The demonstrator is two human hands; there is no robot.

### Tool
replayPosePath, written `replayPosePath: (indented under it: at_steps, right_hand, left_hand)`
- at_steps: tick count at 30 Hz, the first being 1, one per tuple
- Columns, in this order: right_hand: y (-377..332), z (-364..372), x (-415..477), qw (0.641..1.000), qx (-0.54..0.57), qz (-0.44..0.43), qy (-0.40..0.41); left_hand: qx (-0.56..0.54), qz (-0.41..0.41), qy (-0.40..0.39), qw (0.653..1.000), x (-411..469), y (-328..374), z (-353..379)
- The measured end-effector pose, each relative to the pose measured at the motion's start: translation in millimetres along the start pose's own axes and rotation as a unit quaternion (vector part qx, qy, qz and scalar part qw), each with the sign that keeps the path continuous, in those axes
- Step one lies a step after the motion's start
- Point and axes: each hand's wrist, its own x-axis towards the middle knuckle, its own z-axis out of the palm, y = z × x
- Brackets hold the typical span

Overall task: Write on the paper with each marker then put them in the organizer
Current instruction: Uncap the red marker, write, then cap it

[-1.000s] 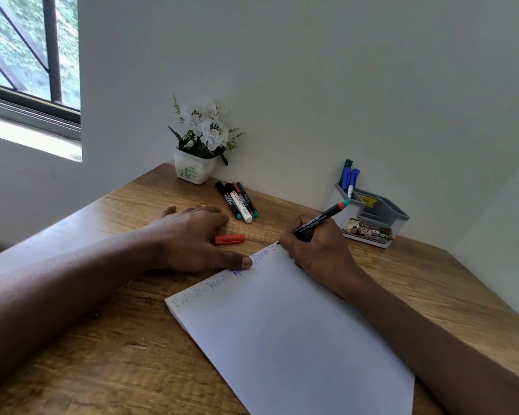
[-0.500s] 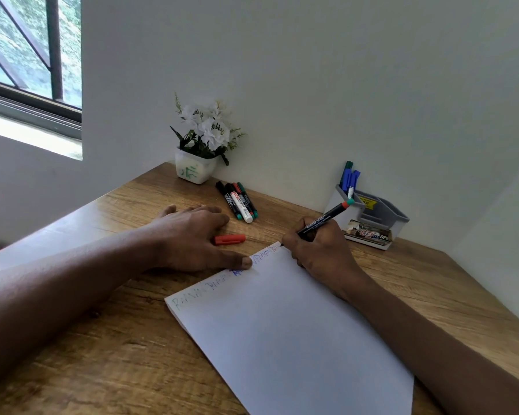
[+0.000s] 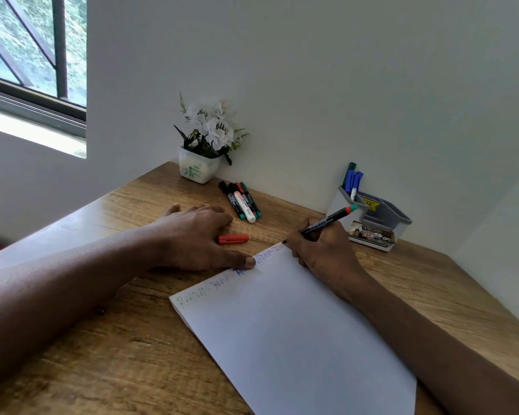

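A white paper [image 3: 291, 330] lies tilted on the wooden desk, with several coloured words along its top edge. My right hand [image 3: 318, 250] grips a black marker [image 3: 327, 220] with a red and teal end, its tip on the paper's top right corner. My left hand [image 3: 198, 238] lies flat on the desk, thumb pressing the paper's top edge. A red cap [image 3: 233, 238] rests just right of that hand. Several markers [image 3: 240, 202] lie together near the wall. The grey organizer [image 3: 381, 217] at the back right holds blue and green markers [image 3: 352, 178].
A white pot of white flowers [image 3: 206, 145] stands at the back against the wall. A window [image 3: 33, 55] is at the upper left. The desk [image 3: 117, 354] ends at walls behind and to the right.
My right hand and the marker have crept slightly right along the paper's top edge, adding to the writing. My left hand has stayed put.
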Motion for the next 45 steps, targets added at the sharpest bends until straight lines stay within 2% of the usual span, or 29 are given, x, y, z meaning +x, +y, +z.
replayPosePath:
  at_steps: [3,6,10,15,17,19,22,24,30,37,45]
  right_hand:
    - [-2.4,0.2,-1.0,0.998,0.051,0.03,0.024]
    - [-4.8,-3.3,-0.9,0.98,0.184,0.058,0.047]
    - [-8.6,-8.1,-5.2,0.965,0.258,0.043,0.002]
    - [-15.0,-14.0,-6.5,0.956,0.294,-0.002,-0.012]
    - [-17.7,-17.6,-6.4,0.944,0.327,0.005,-0.044]
    - [-18.7,-19.8,-10.0,0.924,0.37,0.02,-0.091]
    - [-17.9,-16.5,-18.5,0.918,0.374,0.005,-0.13]
    - [-16.3,-13.6,-22.4,0.919,0.37,-0.007,-0.138]
    - [-16.2,-11.4,-27.3,0.911,0.385,-0.02,-0.146]
    - [-18.5,-9.8,-30.7,0.919,0.364,-0.02,-0.151]
    - [-26.4,-6.4,-34.4,0.926,0.337,-0.031,-0.167]
  left_hand:
    - [-0.001,0.008,0.01,1.0,-0.1,-1.3,0.5]
    - [-0.024,0.027,0.052,0.998,-0.1,-4.9,3.1]
    - [-0.059,0.039,0.154,0.986,-0.8,-8.4,6.4]
    - [-0.06,0.046,0.185,0.98,-1.8,-7.4,7.7]
    - [-0.092,0.046,0.21,0.972,-1.4,-7.0,8.5]
    - [-0.177,0.059,0.229,0.955,-1.3,-7.4,7.7]
    - [-0.349,0.107,0.205,0.908,-7.1,-6.1,1.0]
    - [-0.392,0.126,0.193,0.891,-11.7,-3.0,-2.3]
    - [-0.382,0.158,0.172,0.894,-14.5,0.3,-0.4]
    - [-0.374,0.177,0.157,0.897,-13.6,-1.2,0.1]
    - [-0.438,0.191,0.111,0.871,-15.7,3.1,0.4]
